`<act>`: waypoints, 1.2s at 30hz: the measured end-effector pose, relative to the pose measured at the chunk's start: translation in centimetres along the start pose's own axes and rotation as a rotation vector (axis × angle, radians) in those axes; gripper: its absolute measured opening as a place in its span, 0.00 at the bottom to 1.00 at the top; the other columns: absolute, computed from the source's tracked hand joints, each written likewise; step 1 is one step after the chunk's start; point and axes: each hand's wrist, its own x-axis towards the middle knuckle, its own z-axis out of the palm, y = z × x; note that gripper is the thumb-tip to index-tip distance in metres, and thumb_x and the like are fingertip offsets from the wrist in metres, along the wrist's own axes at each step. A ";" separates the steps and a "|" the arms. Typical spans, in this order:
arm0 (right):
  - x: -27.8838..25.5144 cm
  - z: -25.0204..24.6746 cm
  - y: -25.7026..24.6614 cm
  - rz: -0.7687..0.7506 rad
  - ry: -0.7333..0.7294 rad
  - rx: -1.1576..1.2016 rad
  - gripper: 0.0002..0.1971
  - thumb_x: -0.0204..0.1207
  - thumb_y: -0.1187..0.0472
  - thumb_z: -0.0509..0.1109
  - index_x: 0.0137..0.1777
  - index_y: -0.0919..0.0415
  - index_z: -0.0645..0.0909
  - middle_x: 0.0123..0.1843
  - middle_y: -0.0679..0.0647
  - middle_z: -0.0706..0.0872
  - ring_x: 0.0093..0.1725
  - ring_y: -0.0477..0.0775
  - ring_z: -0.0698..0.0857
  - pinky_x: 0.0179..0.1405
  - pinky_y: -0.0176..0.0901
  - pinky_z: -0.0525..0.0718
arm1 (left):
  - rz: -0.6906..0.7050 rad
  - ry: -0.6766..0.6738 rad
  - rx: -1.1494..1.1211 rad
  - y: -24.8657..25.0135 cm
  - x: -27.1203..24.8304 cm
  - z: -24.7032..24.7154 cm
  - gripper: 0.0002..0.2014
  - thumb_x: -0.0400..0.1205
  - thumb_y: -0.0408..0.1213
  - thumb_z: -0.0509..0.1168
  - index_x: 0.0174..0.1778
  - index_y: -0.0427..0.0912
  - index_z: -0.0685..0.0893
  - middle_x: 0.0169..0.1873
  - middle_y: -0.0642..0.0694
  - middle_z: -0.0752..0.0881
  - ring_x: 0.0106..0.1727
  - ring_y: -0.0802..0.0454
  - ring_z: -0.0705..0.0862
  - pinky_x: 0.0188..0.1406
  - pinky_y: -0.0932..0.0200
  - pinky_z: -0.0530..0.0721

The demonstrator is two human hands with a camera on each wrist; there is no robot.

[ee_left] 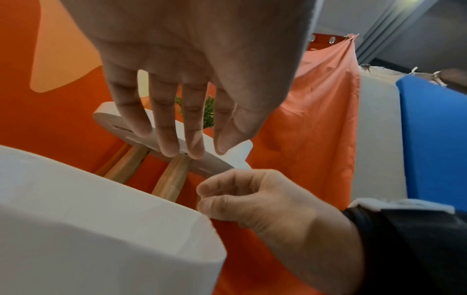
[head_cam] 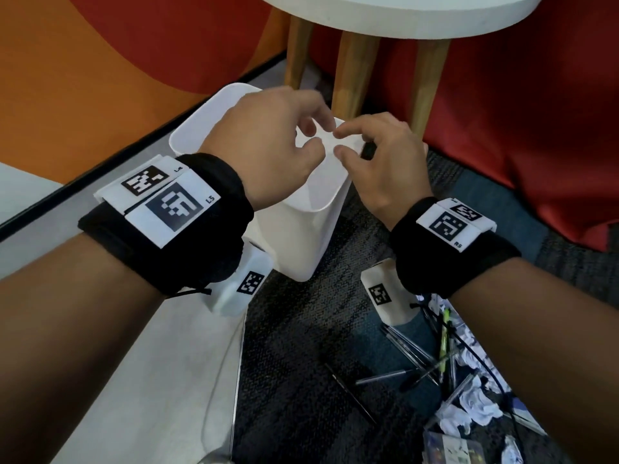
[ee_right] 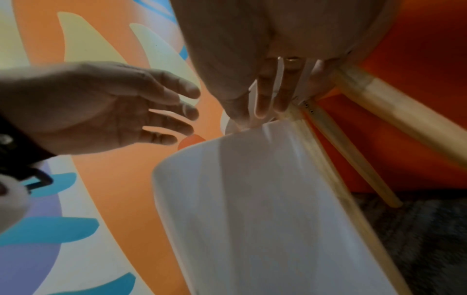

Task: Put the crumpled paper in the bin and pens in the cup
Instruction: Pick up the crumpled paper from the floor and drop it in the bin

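Over the white bin (head_cam: 321, 209), left hand (head_cam: 274, 145) and right hand (head_cam: 385, 162) loose, holding nothing; on the carpet (head_cam: 294, 363), pens (head_cam: 412, 360) and crumpled paper (head_cam: 475, 406) left to clear.

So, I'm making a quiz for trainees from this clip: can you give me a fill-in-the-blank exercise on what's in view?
1. Both hands, the left hand and the right hand, hover over the open top of the white ____.
2. The pens lie scattered on the ____.
3. The crumpled paper lies on the person's ____ side.
4. The stool behind the bin has legs made of ____.

Missing words: bin; floor; right; wood
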 end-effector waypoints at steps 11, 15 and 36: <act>-12.2 -3.3 11.6 0.341 -0.075 -0.093 0.10 0.75 0.60 0.68 0.51 0.46 0.85 0.46 0.46 0.88 0.45 0.47 0.84 0.56 0.56 0.82 | 0.229 -0.215 -0.162 6.1 -4.6 6.3 0.12 0.77 0.42 0.58 0.51 0.53 0.85 0.44 0.53 0.84 0.47 0.52 0.82 0.48 0.49 0.81; -17.9 -3.2 16.1 0.466 -0.280 -0.209 0.09 0.77 0.66 0.69 0.54 0.56 0.86 0.51 0.56 0.88 0.43 0.52 0.81 0.48 0.43 0.81 | 0.210 -0.428 -0.118 5.5 -6.5 11.5 0.10 0.80 0.42 0.59 0.52 0.55 0.84 0.47 0.54 0.83 0.49 0.51 0.82 0.50 0.47 0.82; -13.7 4.7 22.2 0.648 -0.423 -0.593 0.24 0.77 0.50 0.70 0.72 0.48 0.73 0.72 0.57 0.76 0.72 0.65 0.73 0.70 0.62 0.68 | -0.009 -0.801 -0.016 -0.4 -9.4 21.5 0.10 0.82 0.41 0.59 0.53 0.60 0.82 0.45 0.57 0.78 0.49 0.51 0.82 0.54 0.54 0.83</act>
